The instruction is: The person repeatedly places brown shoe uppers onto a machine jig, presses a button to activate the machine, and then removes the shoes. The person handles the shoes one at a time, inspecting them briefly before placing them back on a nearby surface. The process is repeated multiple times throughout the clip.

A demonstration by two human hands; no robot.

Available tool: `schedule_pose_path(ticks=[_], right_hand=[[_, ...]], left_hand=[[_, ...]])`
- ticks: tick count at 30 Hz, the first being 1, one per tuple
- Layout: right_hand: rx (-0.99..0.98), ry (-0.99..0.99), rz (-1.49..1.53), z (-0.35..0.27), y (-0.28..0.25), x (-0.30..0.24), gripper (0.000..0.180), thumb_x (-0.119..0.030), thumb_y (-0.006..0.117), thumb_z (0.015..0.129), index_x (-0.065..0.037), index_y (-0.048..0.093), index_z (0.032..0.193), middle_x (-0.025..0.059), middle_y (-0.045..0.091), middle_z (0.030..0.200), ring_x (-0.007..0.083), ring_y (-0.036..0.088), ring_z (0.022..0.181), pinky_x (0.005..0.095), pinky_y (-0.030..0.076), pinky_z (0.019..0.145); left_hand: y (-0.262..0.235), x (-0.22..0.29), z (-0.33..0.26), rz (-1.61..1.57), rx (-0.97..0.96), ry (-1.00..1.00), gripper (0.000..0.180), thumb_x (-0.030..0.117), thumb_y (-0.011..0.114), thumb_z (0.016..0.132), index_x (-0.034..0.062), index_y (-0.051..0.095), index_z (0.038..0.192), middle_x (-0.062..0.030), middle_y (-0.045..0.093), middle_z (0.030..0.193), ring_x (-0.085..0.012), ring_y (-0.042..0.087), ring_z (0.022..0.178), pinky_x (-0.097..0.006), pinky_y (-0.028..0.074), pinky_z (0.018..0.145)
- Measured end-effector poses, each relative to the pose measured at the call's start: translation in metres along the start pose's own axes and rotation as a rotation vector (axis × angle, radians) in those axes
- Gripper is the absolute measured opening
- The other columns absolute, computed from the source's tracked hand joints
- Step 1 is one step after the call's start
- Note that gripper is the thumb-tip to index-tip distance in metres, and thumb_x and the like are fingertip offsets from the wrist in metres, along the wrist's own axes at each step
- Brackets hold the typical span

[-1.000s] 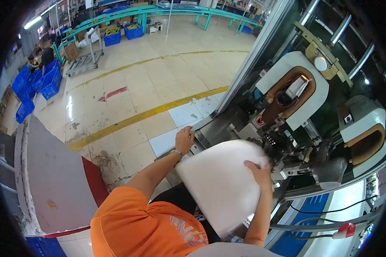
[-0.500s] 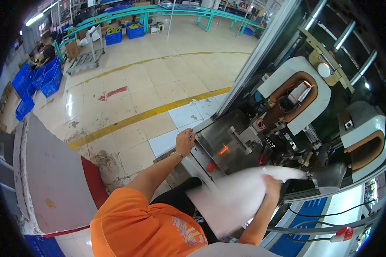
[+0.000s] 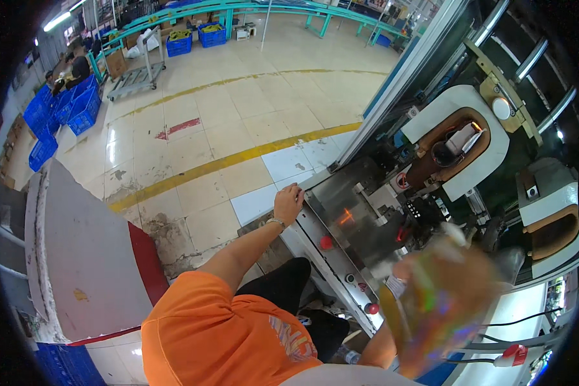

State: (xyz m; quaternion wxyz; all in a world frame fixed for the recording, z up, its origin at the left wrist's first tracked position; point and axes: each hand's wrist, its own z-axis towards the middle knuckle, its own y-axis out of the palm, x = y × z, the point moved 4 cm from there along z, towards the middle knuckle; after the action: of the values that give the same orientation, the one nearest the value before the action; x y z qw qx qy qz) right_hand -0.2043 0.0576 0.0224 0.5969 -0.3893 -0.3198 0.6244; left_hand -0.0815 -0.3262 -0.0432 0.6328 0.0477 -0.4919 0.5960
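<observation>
- Sheet [image 3: 444, 302] of shiny, see-through material, smeared by motion, sits low at the right of the view, over the near right end of the steel machine bed [image 3: 350, 206]; its edges cannot be made out, so its exact shape is uncertain.
- Right hand [image 3: 399, 273] is mostly hidden behind that sheet; whether its fingers pinch it narrowly or spread wide under it, I cannot tell. A loose hold on a slick film could let it slide off toward the floor [image 3: 225, 148].
- Left hand [image 3: 288, 202] rests flat on the far left corner of the bed, fingers spread on the metal edge and holding nothing. It props the body rather than the sheet, so one hand alone carries a wide, floppy piece, which may fold or crease.
- Red buttons [image 3: 326, 242] stand on the front face of the bed, near the sheet's lower edge; a swinging corner or elbow could knock one.
- An orange glow [image 3: 345, 217] shows on the bed top between the two hands; if it marks a hot part, thin film brushing it might scorch or stick.
- White-rimmed moulds [image 3: 460, 141] and brackets behind offer corners to snag on.
</observation>
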Motion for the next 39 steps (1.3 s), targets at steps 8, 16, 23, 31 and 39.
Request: schedule_pose_path(ticks=[8, 16, 23, 31, 39], right_hand=[[-0.631, 0.311, 1.954, -0.013, -0.119, -0.043, 0.023, -0.016, 0.056, 0.081, 0.000, 0.056, 0.097, 0.0033, 0.059, 0.084, 0.0141, 0.054, 0.067, 0.0252, 0.044, 0.059], [-0.620, 0.403, 1.568, -0.015, -0.111, -0.034, 0.039, -0.018, 0.067, 0.074, 0.004, 0.055, 0.103, 0.0093, 0.059, 0.090, 0.0151, 0.056, 0.081, 0.0250, 0.045, 0.068], [-0.758, 0.588, 1.654, -0.031, -0.060, -0.015, 0.045, -0.021, 0.067, 0.074, -0.001, 0.050, 0.111, 0.0080, 0.058, 0.098, 0.0164, 0.056, 0.080, 0.0296, 0.045, 0.071], [-0.631, 0.800, 1.412, -0.060, 0.031, 0.037, 0.035, -0.012, 0.065, 0.074, 0.004, 0.052, 0.102, 0.0101, 0.059, 0.091, 0.0216, 0.058, 0.080, 0.0318, 0.047, 0.069], [-0.799, 0.819, 1.637, -0.105, 0.020, 0.011, 0.049, -0.001, 0.063, 0.069, -0.001, 0.043, 0.114, 0.0112, 0.055, 0.100, 0.0262, 0.057, 0.086, 0.0350, 0.049, 0.071]], left_hand=[[-0.007, -0.004, 0.001, -0.014, -0.022, -0.060, 0.013, 0.017, 0.053, 0.080, 0.0052, 0.056, 0.084, -0.0134, 0.059, 0.097, -0.0285, 0.056, 0.085, -0.039, 0.041, 0.072], [-0.010, -0.007, 0.003, 0.052, 0.046, 0.007, 0.018, 0.017, 0.052, 0.081, 0.0005, 0.056, 0.086, -0.0153, 0.060, 0.091, -0.0301, 0.056, 0.080, -0.039, 0.041, 0.070], [-0.011, -0.005, 0.004, 0.107, 0.022, 0.006, 0.019, 0.018, 0.051, 0.083, -0.0001, 0.052, 0.078, -0.0173, 0.058, 0.097, -0.0322, 0.055, 0.080, -0.041, 0.041, 0.068], [-0.005, -0.003, 0.002, 0.062, 0.001, -0.001, 0.019, 0.018, 0.050, 0.083, 0.0008, 0.051, 0.075, -0.0183, 0.058, 0.101, -0.0339, 0.055, 0.081, -0.043, 0.042, 0.069], [-0.003, -0.003, 0.002, 0.074, -0.009, -0.005, 0.019, 0.018, 0.050, 0.083, 0.0006, 0.051, 0.076, -0.0187, 0.057, 0.102, -0.0338, 0.055, 0.082, -0.042, 0.042, 0.069]])
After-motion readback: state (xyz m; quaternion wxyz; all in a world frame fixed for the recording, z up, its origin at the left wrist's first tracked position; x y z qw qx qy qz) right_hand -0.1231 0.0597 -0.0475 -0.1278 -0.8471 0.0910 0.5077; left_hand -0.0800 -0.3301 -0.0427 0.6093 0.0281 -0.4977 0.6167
